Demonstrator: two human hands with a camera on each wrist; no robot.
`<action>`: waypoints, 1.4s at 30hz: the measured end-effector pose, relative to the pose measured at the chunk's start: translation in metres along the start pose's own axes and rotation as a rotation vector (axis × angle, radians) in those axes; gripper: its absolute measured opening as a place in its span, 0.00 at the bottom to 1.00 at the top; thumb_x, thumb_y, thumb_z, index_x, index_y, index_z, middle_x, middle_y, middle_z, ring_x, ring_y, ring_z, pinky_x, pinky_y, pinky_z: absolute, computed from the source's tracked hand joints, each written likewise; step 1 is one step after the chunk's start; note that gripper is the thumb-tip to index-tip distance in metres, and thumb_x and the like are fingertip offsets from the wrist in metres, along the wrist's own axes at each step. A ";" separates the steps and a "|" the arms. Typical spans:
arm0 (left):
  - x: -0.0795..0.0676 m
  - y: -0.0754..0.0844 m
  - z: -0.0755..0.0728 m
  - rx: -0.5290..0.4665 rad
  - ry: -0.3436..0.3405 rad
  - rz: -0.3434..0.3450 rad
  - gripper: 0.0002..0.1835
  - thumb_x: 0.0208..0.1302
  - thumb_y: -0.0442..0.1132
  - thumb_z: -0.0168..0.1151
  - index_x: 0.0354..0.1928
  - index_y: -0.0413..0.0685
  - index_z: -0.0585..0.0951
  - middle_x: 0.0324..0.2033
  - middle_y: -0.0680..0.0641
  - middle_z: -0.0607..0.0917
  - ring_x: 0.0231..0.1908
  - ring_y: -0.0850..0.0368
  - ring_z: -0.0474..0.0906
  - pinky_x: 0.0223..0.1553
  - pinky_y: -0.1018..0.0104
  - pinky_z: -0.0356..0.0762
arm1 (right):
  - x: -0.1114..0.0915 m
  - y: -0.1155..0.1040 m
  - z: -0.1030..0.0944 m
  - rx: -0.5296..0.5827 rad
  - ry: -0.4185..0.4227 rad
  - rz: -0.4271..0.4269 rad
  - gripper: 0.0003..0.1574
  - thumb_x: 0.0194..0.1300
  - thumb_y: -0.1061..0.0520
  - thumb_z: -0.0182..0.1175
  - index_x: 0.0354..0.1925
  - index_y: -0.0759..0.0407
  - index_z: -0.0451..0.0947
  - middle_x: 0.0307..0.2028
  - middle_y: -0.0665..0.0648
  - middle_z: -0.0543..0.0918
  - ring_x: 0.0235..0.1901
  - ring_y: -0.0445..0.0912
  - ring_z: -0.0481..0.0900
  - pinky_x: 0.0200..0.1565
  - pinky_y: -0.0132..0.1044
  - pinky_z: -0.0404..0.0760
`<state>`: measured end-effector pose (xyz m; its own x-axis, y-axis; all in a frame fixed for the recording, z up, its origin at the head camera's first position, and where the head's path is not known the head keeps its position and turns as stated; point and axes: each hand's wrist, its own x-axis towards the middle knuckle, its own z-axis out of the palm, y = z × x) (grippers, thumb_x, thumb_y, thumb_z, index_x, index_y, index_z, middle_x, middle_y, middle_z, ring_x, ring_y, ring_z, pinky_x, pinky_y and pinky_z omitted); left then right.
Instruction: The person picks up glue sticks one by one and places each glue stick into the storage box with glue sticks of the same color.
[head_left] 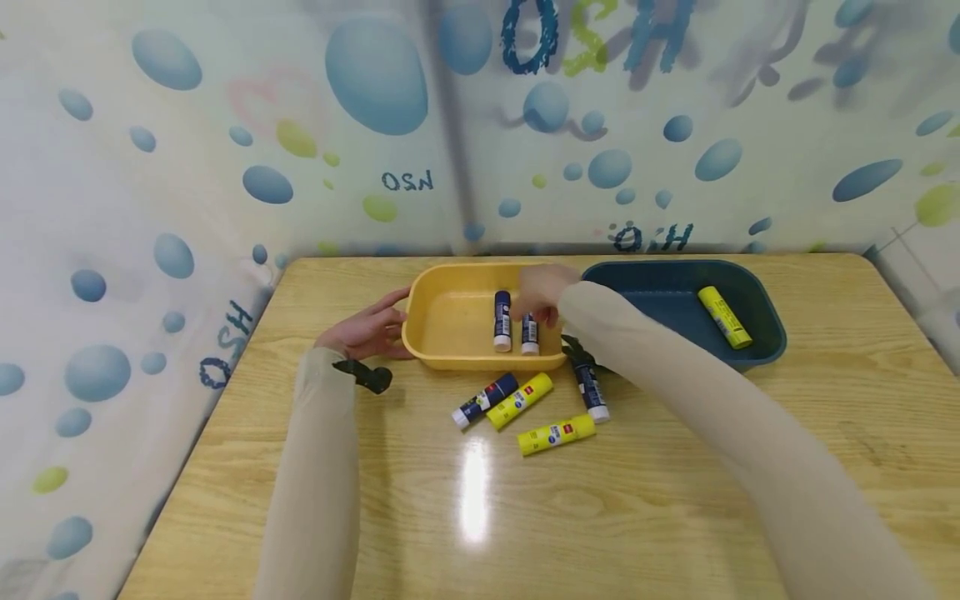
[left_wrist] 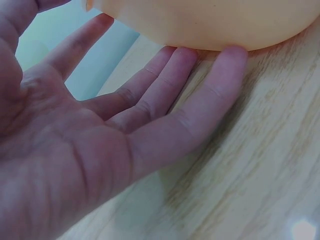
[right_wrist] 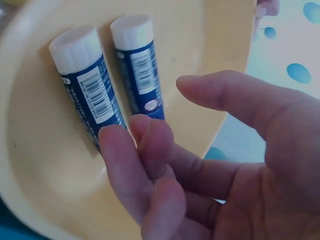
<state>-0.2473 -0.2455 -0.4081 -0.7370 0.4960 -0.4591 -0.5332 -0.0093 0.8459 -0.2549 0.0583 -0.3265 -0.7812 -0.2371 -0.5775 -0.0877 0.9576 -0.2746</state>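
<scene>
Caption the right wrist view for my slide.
Loosely curled right hand over two white-ended navy glue sticks lying side by side in a yellow tray.

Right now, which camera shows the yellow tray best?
The head view: most of the yellow tray shows, partly covered by the right hand. Left wrist shows only some outer wall; right wrist, part of its inside and rim.

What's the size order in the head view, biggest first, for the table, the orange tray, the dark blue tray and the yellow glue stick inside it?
1. Table
2. Dark blue tray and orange tray: unsure, right hand and sleeve cover parts
3. Yellow glue stick
</scene>
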 end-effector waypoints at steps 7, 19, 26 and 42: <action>-0.001 0.000 0.001 0.005 -0.001 0.004 0.35 0.73 0.33 0.44 0.77 0.63 0.47 0.71 0.41 0.52 0.62 0.40 0.61 0.58 0.37 0.64 | -0.014 0.007 0.001 -0.002 0.004 -0.053 0.19 0.63 0.47 0.63 0.26 0.61 0.78 0.17 0.52 0.73 0.24 0.47 0.83 0.37 0.38 0.81; 0.000 0.001 -0.001 -0.003 -0.013 0.002 0.35 0.73 0.33 0.43 0.77 0.63 0.46 0.70 0.39 0.53 0.61 0.41 0.61 0.58 0.38 0.64 | -0.044 0.019 0.003 -0.030 0.038 -0.122 0.23 0.62 0.45 0.63 0.17 0.56 0.74 0.15 0.52 0.75 0.21 0.46 0.79 0.22 0.31 0.66; 0.000 0.000 0.000 -0.004 -0.014 0.001 0.35 0.73 0.33 0.42 0.77 0.63 0.46 0.70 0.40 0.52 0.62 0.41 0.61 0.58 0.37 0.63 | -0.058 0.029 0.004 -0.025 0.051 -0.169 0.21 0.62 0.47 0.63 0.18 0.58 0.75 0.16 0.52 0.75 0.20 0.46 0.77 0.20 0.30 0.65; 0.000 -0.001 -0.001 0.003 0.022 -0.010 0.36 0.73 0.34 0.47 0.76 0.65 0.50 0.69 0.40 0.55 0.58 0.43 0.65 0.57 0.38 0.65 | -0.076 0.054 0.012 -0.025 0.057 -0.170 0.18 0.63 0.45 0.63 0.26 0.58 0.78 0.20 0.53 0.76 0.22 0.46 0.72 0.25 0.35 0.66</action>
<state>-0.2476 -0.2464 -0.4091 -0.7404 0.4772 -0.4734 -0.5394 -0.0016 0.8420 -0.1930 0.1263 -0.3063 -0.7875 -0.3871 -0.4796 -0.2363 0.9083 -0.3451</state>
